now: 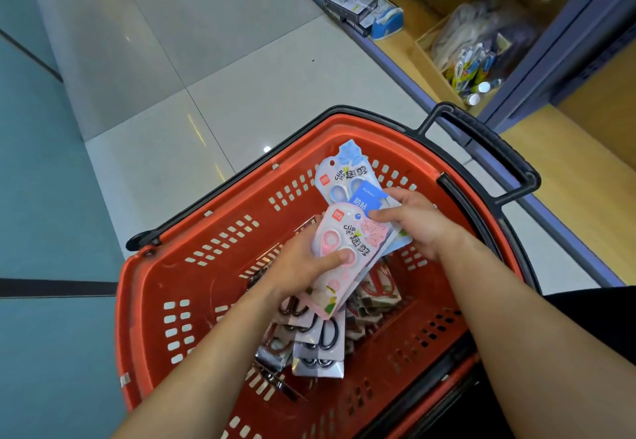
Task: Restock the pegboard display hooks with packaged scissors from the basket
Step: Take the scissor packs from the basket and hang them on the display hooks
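A red plastic basket (144, 301) is seen from above, standing on a pale tiled floor (172, 60), w/ its black handle (495, 149) folded out toward the far-right side. Two packaged scissors are held above the basket's middle, approx. over the far half. The pink pack (347, 249) is gripped by the L hand (303, 263): the thumb is laid flat across the pack's front, over the scissor loops, and the other fingers are tucked beneath, so the card is pinched between them. The blue pack (347, 180) is held by the R hand (416, 225): the thumb is pressed onto its dark-blue label and the fingers are curled round the pack's right edge. The pink pack is overlapped on top of the blue one, the two touching and fanned, w/ the blue pack's hang-hole end pointed away from the person. Both forearms are reached in over the near rim. On the basket's bottom more packs (320, 345) are piled loosely, incl. black-handled scissors in pale sleeves, and red-handled ones (378, 290) are lying just right of them, under the held packs. To the right a wood-topped shelf (568, 197) w/ blue-grey edging is seen beside the basket. Farther back on a lower shelf a blue tape dispenser (387, 23) is placed near boxed goods, and a wooden bin (426, 56) of small items is set well behind the basket. No pegboard or hooks are caught in view.
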The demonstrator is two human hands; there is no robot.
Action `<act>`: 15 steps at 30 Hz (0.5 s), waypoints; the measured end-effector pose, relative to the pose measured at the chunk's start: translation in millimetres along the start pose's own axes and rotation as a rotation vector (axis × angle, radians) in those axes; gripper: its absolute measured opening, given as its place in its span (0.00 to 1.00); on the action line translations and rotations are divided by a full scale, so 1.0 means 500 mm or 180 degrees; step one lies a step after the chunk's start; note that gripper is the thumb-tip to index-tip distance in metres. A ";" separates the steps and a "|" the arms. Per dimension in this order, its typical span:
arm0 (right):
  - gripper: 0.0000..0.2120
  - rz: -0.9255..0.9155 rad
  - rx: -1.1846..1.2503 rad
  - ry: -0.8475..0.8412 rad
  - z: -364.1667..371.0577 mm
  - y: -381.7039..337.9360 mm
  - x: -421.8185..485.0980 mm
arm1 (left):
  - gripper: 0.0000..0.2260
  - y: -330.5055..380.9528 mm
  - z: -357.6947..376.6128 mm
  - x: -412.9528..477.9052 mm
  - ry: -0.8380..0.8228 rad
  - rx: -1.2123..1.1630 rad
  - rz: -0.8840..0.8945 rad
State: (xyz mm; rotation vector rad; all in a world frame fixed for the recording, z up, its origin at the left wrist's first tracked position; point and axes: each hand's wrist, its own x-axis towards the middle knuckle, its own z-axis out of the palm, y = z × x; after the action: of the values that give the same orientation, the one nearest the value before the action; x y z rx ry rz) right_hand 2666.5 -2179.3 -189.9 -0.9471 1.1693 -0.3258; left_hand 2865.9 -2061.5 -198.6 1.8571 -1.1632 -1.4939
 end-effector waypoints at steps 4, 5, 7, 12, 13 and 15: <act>0.16 -0.0006 0.0072 -0.0173 0.019 -0.006 -0.005 | 0.14 -0.001 -0.019 -0.034 -0.0018 -0.0613 -0.0148; 0.16 0.0009 0.0098 -0.0230 0.025 -0.006 -0.006 | 0.13 -0.002 -0.026 -0.042 -0.0001 -0.0699 -0.0195; 0.17 0.0014 0.0097 -0.0322 0.032 -0.007 -0.011 | 0.15 -0.007 -0.042 -0.058 0.0002 -0.0731 -0.0268; 0.08 -0.0185 -0.0270 0.0171 0.022 -0.009 -0.025 | 0.20 -0.045 -0.079 -0.102 0.0420 -0.0960 -0.0426; 0.05 -0.0205 -0.0470 0.0339 0.018 -0.008 -0.033 | 0.22 -0.055 -0.080 -0.106 0.0528 -0.1012 -0.0457; 0.05 -0.0311 -0.0877 0.0658 0.016 -0.007 -0.065 | 0.27 -0.063 -0.071 -0.113 0.0690 -0.1046 -0.0469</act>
State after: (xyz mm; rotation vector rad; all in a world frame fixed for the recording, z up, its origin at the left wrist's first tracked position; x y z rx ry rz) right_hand 2661.7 -2155.9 -166.3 -1.2361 1.3832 -0.3530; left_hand 2907.1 -2002.3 -183.4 1.8484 -0.6496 -1.4183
